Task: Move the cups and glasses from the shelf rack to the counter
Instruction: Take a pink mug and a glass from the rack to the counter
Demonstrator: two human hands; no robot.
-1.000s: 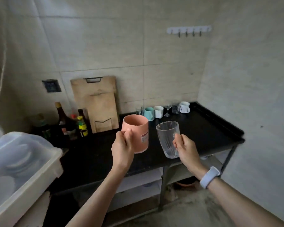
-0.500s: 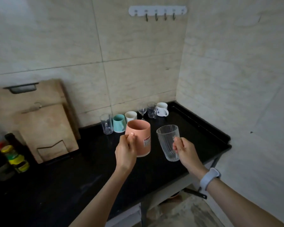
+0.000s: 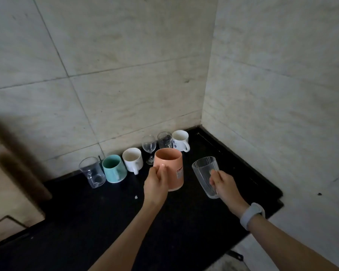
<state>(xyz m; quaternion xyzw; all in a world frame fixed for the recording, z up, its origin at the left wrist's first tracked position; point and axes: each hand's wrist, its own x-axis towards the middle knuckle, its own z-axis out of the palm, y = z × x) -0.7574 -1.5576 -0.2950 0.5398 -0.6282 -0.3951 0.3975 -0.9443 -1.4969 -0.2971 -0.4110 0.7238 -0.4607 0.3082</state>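
Observation:
My left hand (image 3: 156, 183) grips a pink cup (image 3: 171, 168) and holds it above the black counter (image 3: 110, 216). My right hand (image 3: 222, 184) holds a clear ribbed glass (image 3: 204, 173) upright, just right of the pink cup. Along the back wall stands a row: a clear glass (image 3: 92, 172), a teal cup (image 3: 114, 168), a white mug (image 3: 133, 159), a wine glass (image 3: 149, 147), a small clear glass (image 3: 164, 139) and a white mug with blue print (image 3: 180, 140). The shelf rack is out of view.
Wooden cutting boards (image 3: 10, 184) lean against the wall at the left. Tiled walls meet in the corner behind the cups. The counter has a raised rim (image 3: 243, 165) along its right side and ends at the right front corner.
The view has closed in on the counter's back right corner. Both hands, with the pink cup and the ribbed glass, are now nearer the row of cups by the wall.

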